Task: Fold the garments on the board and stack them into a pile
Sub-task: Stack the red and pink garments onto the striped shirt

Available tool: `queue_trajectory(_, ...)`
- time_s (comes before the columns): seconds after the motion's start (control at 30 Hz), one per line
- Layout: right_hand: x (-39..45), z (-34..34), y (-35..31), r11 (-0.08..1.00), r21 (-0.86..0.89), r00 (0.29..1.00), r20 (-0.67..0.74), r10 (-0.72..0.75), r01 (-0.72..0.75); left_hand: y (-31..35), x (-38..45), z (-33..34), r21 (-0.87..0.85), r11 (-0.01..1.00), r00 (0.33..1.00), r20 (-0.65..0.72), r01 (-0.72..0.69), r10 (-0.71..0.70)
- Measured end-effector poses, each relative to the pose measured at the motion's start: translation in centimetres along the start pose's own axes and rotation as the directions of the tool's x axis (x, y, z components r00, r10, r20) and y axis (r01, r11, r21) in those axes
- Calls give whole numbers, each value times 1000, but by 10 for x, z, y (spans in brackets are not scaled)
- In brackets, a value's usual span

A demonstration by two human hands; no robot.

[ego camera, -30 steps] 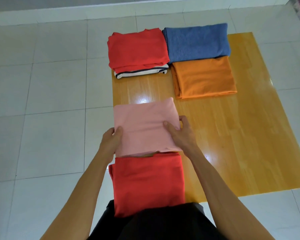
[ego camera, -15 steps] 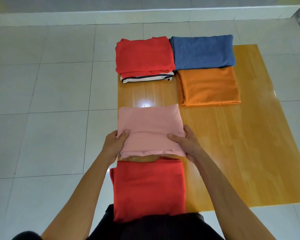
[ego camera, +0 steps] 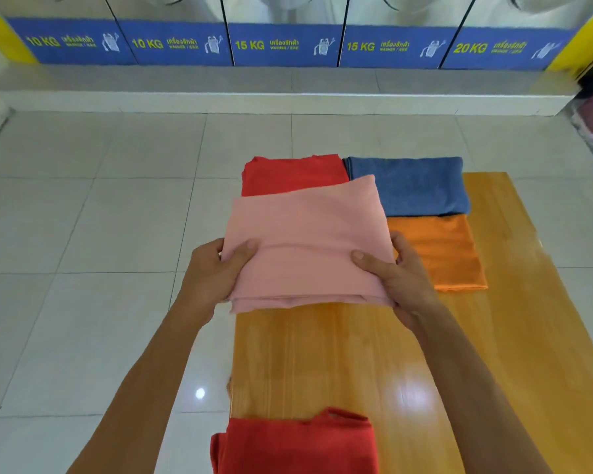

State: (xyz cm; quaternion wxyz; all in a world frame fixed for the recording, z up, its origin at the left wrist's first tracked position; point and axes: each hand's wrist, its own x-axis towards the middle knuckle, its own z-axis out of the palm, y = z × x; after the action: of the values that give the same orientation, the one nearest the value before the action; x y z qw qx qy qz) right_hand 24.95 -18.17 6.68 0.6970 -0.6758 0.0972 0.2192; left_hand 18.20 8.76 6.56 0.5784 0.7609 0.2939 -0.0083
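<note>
Holding a folded pink garment between two bare hands, a person looks down from a head-worn camera at a wooden board lying on a pale tiled floor. The left hand grips the garment's left edge, thumb curled over the top and fingers tucked beneath. The right hand grips the right edge the same way, thumb lying across the top of the cloth. The pink garment is lifted off the board and hangs in the air in front of the far pile, its near edge showing several stacked layers.

Behind it, at the board's far left corner, a folded red garment is partly hidden by the pink one. Just beside that, to the right, lies a folded blue garment. A folded orange garment lies touching the blue one's near edge, partly covered by the right hand. Another folded red garment sits at the board's near left edge, close to the person and cut off by the bottom of the view.

Along the far wall runs a row of washing machines with blue panels marked 10 KG, 15 KG and 20 KG, standing on a raised grey step.
</note>
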Motion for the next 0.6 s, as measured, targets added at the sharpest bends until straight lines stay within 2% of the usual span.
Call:
queue_trajectory(0.17,88,18,-51,999,-19,999,-13,-41,41,50,91,-1,-18,999,999,-26,-30,30)
queue_trajectory(0.33,163,34,-66,998,-45,997,-57,-48,46,62,166,9,-3,998,995,-83,-61,61)
queue_trajectory(0.43,195,37,-57,995,-83,994,-85,-65,58,54,197,14,-23,999,988,-148,-41,37)
queue_trajectory(0.6,208,42,-22,953,-304,996,-88,-22,-6,7,204,35,104,990,984,-158,97,-80)
